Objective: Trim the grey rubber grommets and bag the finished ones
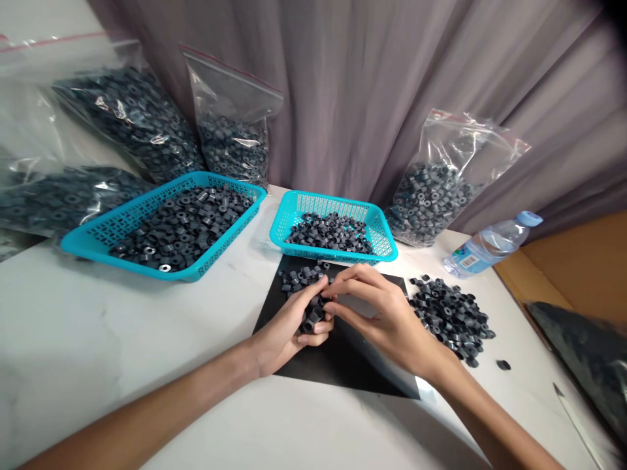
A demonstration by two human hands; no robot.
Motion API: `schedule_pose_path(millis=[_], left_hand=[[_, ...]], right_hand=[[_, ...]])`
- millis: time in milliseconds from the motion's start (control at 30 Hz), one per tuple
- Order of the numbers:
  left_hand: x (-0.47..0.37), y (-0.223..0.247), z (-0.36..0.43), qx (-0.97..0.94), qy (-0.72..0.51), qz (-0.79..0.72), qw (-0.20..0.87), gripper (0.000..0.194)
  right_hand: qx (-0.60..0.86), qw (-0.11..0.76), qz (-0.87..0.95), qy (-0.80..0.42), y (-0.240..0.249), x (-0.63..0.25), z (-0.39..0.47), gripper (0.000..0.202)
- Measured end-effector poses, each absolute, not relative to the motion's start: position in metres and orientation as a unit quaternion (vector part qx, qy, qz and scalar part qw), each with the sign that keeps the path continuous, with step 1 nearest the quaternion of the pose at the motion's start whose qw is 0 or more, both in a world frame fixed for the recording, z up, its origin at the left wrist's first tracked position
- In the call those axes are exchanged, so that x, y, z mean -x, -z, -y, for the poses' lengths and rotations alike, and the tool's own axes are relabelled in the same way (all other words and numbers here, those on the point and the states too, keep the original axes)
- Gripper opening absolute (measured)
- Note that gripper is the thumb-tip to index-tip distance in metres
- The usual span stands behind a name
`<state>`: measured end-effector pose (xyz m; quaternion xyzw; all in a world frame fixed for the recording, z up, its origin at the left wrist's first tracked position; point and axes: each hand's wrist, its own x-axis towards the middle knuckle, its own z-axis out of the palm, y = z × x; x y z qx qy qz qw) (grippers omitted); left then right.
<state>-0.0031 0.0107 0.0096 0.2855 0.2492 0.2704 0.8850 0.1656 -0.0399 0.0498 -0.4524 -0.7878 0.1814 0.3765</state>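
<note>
My left hand (289, 326) is curled around several small dark grey ring-shaped parts (313, 316) above a black mat (337, 365). The fingertips of my right hand (379, 310) are pinched together against those parts; what they grip is too small to make out. Behind my hands, a small pile of dark parts (298, 279) lies on the mat. Another loose pile (453, 320) rests on the white table to the right of my right hand.
Two turquoise baskets, one at the left (196, 269) and one in the centre (337, 256), hold dark parts. Clear bags of parts (235, 143) stand behind and at the right (431, 196). A water bottle (490, 245) lies tilted near a cardboard box (582, 267).
</note>
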Motion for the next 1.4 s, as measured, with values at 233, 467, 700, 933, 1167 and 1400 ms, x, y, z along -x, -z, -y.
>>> schedule_pose_path(millis=[233,467,700,933,1167,1400], left_hand=[[0.003,-0.008,-0.010,-0.306,-0.284,-0.268,0.868,0.026],[0.003,-0.008,-0.012,-0.282,-0.307,-0.270,0.868,0.024],[0.005,-0.015,-0.016,-0.214,-0.341,-0.267,0.876,0.026],[0.021,-0.031,-0.048,-0.218,-0.412,-0.254,0.847,0.031],[0.027,-0.040,-0.056,-0.286,-0.405,-0.285,0.820,0.033],[0.029,-0.051,-0.043,-0.503,-0.242,-0.359,0.748,0.038]], right_hand=[[0.466,0.305,0.818,-0.144,-0.052,-0.166,0.047,0.021],[0.498,0.341,0.783,-0.152,-0.060,-0.173,0.045,0.024],[0.611,0.207,0.741,-0.187,-0.048,-0.173,0.048,0.022],[0.650,0.126,0.737,-0.136,-0.023,-0.163,0.045,0.030],[0.647,0.226,0.719,-0.115,0.006,-0.160,0.033,0.035],[0.641,0.323,0.694,0.055,-0.022,-0.204,0.013,0.013]])
